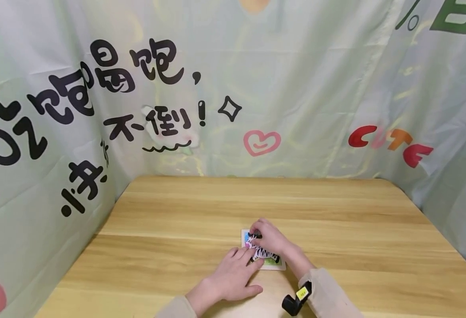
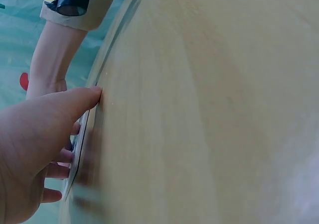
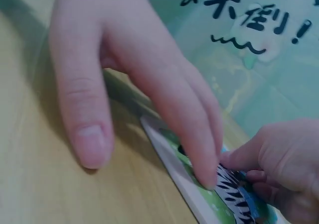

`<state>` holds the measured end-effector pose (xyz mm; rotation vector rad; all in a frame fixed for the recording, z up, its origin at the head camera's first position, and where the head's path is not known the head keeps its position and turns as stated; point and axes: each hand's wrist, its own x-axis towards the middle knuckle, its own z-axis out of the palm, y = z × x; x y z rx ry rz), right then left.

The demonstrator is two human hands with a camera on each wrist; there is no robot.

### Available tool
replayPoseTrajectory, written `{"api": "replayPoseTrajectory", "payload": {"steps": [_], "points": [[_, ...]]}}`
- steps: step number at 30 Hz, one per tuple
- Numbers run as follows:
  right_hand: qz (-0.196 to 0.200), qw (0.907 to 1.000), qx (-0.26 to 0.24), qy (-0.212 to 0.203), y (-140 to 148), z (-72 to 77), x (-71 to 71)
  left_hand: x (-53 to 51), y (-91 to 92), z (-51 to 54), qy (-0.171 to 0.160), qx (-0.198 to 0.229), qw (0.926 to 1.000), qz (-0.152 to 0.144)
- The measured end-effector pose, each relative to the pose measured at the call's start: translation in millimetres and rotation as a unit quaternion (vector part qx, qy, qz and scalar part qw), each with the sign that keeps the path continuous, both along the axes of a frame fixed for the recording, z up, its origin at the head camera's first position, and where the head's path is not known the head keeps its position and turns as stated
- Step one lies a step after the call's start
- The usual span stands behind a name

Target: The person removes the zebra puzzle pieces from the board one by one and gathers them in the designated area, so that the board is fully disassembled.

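Zebra on card, head partly hidden within pinching grip of right hand, left hand outspread, released

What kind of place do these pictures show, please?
Probably a corner screened off for filming or tabletop play, though the room beyond is hidden. Printed cloth hangs behind and beside a wooden table, with a zebra card lying on it.

Left hand palm down, thumb splayed, right hand with fingers curled
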<state>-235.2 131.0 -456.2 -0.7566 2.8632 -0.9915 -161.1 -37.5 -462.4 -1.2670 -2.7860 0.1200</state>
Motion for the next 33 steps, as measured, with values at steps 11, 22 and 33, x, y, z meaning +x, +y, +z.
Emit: {"api": "replayPoseTrajectory", "payload": {"steps": [11,22,33], "points": [[0.016,0.9999,-0.001,-0.003,2,-0.6,-2.6,-0.1,-0.7,-0.4,-0.017,0.002,0.9998,0.006],[0.062,0.9977,0.023,-0.018,4,5.9,-9.5,-0.5,-2.1,-0.8,-0.014,0.004,0.9999,0.003],[0.083,0.9958,0.035,-0.015,5,9.0,-14.1,-1.7,-1.6,1.1,-0.012,0.008,0.9999,0.004]]}}
